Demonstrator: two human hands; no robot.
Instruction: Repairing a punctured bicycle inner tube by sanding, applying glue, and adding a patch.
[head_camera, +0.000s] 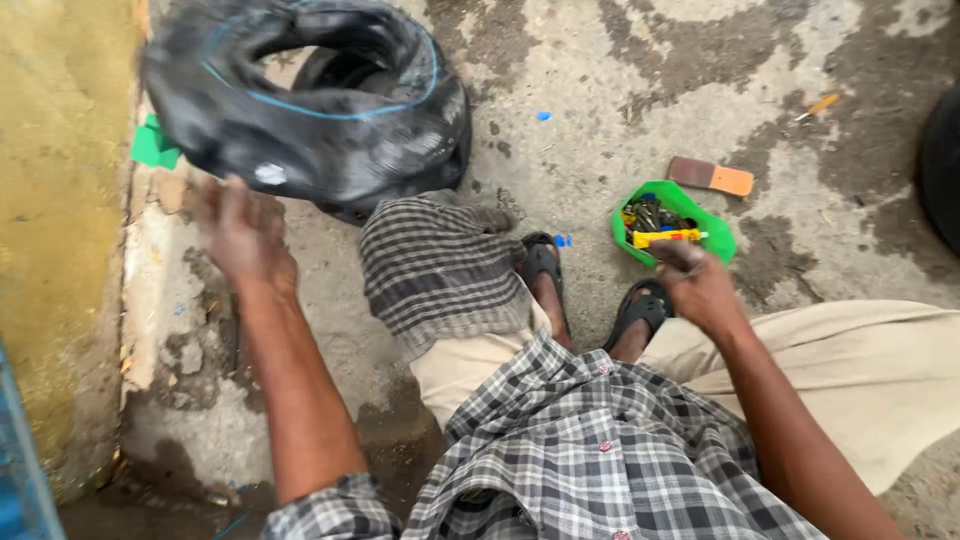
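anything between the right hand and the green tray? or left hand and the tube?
Nothing visible. The right hand is already at the near rim of the green tray. The left hand sits just below the black inner tube, only bare concrete between them.

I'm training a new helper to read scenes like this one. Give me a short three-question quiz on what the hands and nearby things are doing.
1. True or false: the right hand is at the green tray of small parts.
2. Which thing is nearest the left hand? A) the black inner tube B) the orange-tipped block C) the tray
3. Fill in: a checked ____ lies over the person's knee.

Key:
1. True; it reaches the tray's near rim.
2. A; the blurred hand is just below the tube, contact unclear.
3. cloth
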